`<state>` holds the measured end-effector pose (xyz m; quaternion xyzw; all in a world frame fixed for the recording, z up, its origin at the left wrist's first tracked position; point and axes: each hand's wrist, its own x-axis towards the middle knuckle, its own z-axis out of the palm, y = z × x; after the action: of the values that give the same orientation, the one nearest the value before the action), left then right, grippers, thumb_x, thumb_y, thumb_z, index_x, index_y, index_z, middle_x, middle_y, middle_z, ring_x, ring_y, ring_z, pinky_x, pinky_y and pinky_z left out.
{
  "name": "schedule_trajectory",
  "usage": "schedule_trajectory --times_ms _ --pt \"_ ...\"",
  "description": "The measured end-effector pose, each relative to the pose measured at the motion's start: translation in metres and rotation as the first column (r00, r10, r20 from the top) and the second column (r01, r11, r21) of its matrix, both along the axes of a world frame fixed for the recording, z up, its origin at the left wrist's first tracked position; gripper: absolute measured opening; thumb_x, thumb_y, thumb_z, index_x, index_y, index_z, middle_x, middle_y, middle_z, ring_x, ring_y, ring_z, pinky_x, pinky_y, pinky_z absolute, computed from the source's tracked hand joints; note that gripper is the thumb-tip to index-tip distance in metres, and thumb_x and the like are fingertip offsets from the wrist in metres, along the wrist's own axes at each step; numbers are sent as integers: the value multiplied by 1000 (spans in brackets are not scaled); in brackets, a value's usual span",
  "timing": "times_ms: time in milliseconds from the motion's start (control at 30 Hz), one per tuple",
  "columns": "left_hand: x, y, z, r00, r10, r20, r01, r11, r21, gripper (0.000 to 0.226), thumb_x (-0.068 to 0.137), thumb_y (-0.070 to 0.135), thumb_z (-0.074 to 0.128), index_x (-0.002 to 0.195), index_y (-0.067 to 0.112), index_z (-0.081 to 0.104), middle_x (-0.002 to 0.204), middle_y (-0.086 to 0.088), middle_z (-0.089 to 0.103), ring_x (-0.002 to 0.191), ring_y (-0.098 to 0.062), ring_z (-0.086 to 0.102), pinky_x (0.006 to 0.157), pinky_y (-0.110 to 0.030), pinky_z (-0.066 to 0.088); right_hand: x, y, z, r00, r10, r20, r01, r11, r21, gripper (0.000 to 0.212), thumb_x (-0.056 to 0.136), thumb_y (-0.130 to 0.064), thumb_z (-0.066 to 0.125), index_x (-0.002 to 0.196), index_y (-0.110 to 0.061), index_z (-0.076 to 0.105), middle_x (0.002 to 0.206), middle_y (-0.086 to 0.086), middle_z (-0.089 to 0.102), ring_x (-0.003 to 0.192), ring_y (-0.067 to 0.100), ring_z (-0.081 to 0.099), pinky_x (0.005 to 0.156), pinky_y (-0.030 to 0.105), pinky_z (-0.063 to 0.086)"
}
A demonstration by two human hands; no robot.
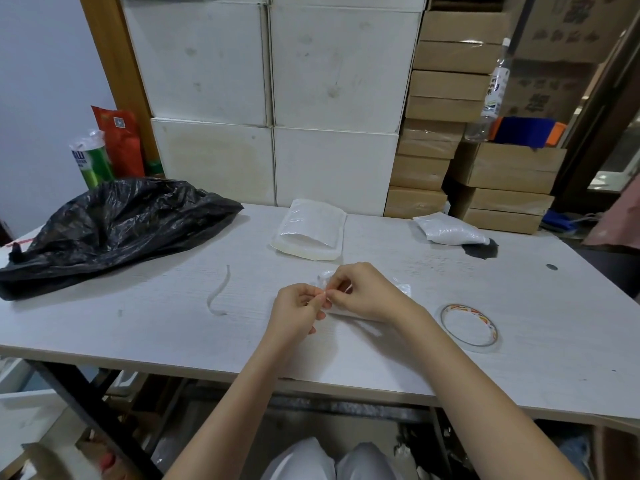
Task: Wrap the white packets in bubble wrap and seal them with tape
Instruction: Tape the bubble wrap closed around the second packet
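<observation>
1. At the centre of the frame, the left hand [299, 306] and the right hand [363, 289] meet over a bubble-wrapped packet [398, 292] lying on the desk [173, 323].
2. The fingers [320, 301] of the left hand are curled, thumb and forefinger pinching something small and clear at the packet's left end; what it is cannot be told.
3. The right hand's fingers are curled too, pinching at the same spot, and this hand covers most of the packet.
4. A roll of tape [469, 327] lies flat on the desk just right of the right wrist.
5. Above the hands lies a flat stack of bubble wrap [310, 230].
6. A white packet [448, 230] rests near the desk's far right edge.
7. A black plastic bag [110, 226] is heaped at the left, and a thin white strip [219, 292] lies between it and the hands.
</observation>
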<state>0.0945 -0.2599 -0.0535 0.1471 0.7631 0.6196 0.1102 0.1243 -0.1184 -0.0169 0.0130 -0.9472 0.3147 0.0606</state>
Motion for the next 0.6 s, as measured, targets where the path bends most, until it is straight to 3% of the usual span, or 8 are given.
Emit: schedule_trajectory --times_ms 267,500,600 --pt "0 2 5 1000 -11 27 11 1000 -10 13 92 11 54 80 15 58 75 2 67 64 -8 60 43 -19 44 -1 -1 -3 991 -128 47 135 970 -200 13 78 -9 62 70 -13 71 62 -11 63 60 1 55 59 14 40" --pt "0 3 6 998 -11 59 10 1000 23 17 89 4 53 76 14 58 78 -5 67 64 -10 59 41 -20 45 -4 2 -6 979 -177 104 201 928 -313 14 75 -9 60 64 -7 68 64 3 61 63 12 51 61 24 41" --pt "0 3 6 999 -8 34 8 1000 1 16 88 5 55 75 15 58 85 -11 67 66 -12 59 43 -21 45 -5 2 -5 977 -169 128 200 937 -287 20 75 -13 59 56 -8 64 61 5 59 61 14 47 61 28 39"
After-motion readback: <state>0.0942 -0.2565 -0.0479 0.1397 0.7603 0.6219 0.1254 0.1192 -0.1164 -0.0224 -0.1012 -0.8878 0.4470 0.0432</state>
